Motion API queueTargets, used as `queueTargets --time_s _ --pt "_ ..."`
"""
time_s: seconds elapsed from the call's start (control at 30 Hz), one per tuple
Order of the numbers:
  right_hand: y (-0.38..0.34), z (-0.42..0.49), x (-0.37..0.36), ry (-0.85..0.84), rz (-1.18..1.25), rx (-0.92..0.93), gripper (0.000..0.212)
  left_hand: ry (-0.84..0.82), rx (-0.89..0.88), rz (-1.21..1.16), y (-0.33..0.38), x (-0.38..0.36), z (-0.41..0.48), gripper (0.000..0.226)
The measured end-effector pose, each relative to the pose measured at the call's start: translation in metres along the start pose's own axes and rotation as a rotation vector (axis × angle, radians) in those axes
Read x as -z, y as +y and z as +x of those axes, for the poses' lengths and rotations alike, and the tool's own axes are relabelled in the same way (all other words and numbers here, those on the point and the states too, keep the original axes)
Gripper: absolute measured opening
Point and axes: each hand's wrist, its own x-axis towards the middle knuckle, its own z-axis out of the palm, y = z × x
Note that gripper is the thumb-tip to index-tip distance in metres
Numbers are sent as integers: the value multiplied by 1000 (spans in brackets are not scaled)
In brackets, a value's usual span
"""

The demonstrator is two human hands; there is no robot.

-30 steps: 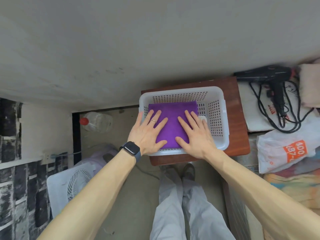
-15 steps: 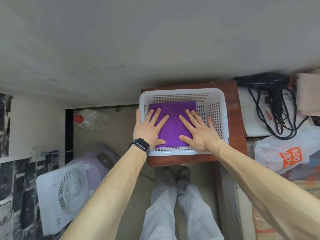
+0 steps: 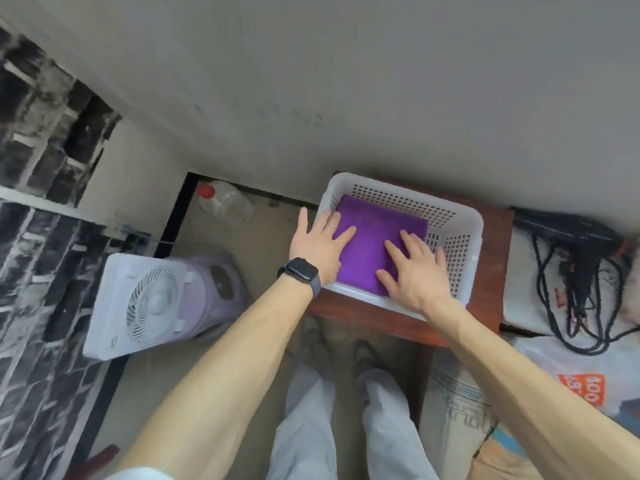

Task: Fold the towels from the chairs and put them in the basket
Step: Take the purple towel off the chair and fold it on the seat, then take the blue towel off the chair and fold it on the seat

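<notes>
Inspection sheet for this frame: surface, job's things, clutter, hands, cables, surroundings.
Surface: wooden table carries the white basket.
Job's things: folded purple towel lies inside the basket.
Clutter: hair dryer, printed plastic bag, right of the table.
Hands: left hand and right hand laid on the towel, fingers straight.
Cables: dryer cord loosely looped.
Surroundings: box fan, red-capped bottle, left of the table.

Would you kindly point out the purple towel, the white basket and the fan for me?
purple towel [image 3: 375,225], head view, bare middle of its top.
white basket [image 3: 453,258], head view, perforated right wall.
fan [image 3: 152,303], head view, centre of its round grille.
</notes>
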Motion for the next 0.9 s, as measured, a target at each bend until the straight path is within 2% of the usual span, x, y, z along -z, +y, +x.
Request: queueTargets --time_s 0.1,0.23,0.47,0.63,0.7,0.8,0.9 --pt "-13 -27 3 143 108 131 50 92 202 -277 -8 -7 -53 66" --pt "-64 -60 17 202 196 384 37 159 579 -609 -20 -35 -154 59" --pt "-215 -125 42 62 248 941 45 244 1217 -955 -3 -93 -373 57" --pt "-329 -212 51 -48 15 1286 41 415 1672 -1087 43 -112 -515 55" --pt "-364 -254 54 -67 -33 1405 47 517 1827 -1108 61 -110 -562 53" --pt "-413 -320 57 -111 -37 1582 54 686 2008 -1038 84 -105 -632 52" --pt "-463 -388 52 -192 -16 1740 44 798 2167 -954 104 -101 -703 53"
